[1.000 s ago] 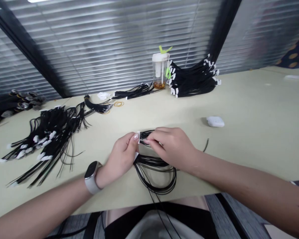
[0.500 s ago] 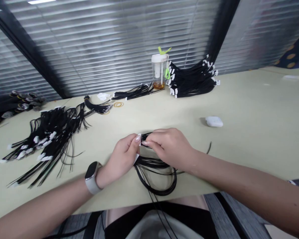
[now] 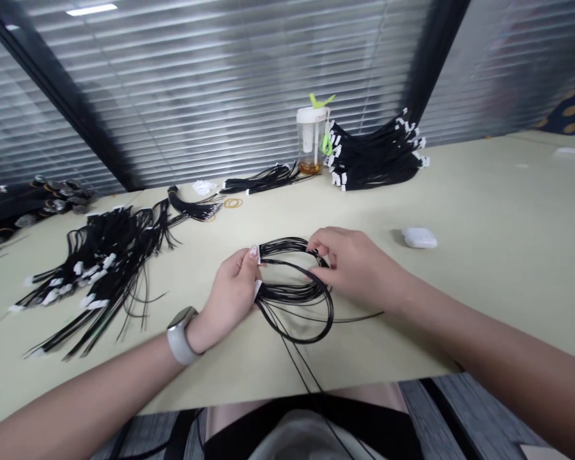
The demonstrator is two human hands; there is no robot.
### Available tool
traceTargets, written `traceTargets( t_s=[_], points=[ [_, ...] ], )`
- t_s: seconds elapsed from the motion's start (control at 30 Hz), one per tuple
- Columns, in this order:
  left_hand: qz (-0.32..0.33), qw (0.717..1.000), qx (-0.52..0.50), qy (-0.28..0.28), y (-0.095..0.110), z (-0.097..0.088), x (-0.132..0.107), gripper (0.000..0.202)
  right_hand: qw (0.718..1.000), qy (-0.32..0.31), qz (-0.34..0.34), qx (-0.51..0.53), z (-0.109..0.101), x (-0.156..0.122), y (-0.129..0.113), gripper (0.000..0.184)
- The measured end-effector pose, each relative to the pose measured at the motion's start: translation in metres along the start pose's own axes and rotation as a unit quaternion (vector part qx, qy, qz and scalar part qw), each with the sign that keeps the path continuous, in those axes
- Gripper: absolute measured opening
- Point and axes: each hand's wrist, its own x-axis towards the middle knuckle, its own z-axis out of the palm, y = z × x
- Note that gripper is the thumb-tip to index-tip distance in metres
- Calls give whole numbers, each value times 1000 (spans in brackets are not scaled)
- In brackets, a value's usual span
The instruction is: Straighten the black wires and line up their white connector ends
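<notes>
Two hands on one black wire coil [image 3: 294, 291], lying near the white earbud case [image 3: 419, 237]: left hand [image 3: 232, 297] pinches its left side, right hand [image 3: 359, 265] grips the right; loop runs across between them.

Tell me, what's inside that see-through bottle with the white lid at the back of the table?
The clear bottle holds a little amber liquid at the bottom and a pale tube hanging under its lid; the rest looks empty. Stacked black cable bundles beside it cover its right edge.
</notes>
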Motion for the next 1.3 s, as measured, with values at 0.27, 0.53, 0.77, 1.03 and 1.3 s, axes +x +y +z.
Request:
traceTargets(
  t_s=[0.27, 0.53, 0.77, 1.03, 1.3],
  points=[
    [-4, 1000, 1, 28, 2, -1, 1, 41, 999, -51, -16, -8, -6, -15, -27, 38],
    [15, 999, 10, 38, 3, 1, 1, 41, 978, -180, -55, 92, 15, -17, -31, 20],
    [21, 999, 18, 35, 4, 1, -2, 40, 987, -124, -47, 93, 26, -20, -37, 17],
    [31, 998, 33, 38, 7, 1, -2, 41, 977, -171, -70, 103, 20, -17, -30, 23],
    [42, 998, 24, 36, 5, 2, -4, 39, 984, -147, -67, -73, 9, -19, -30, 23]
  ],
)
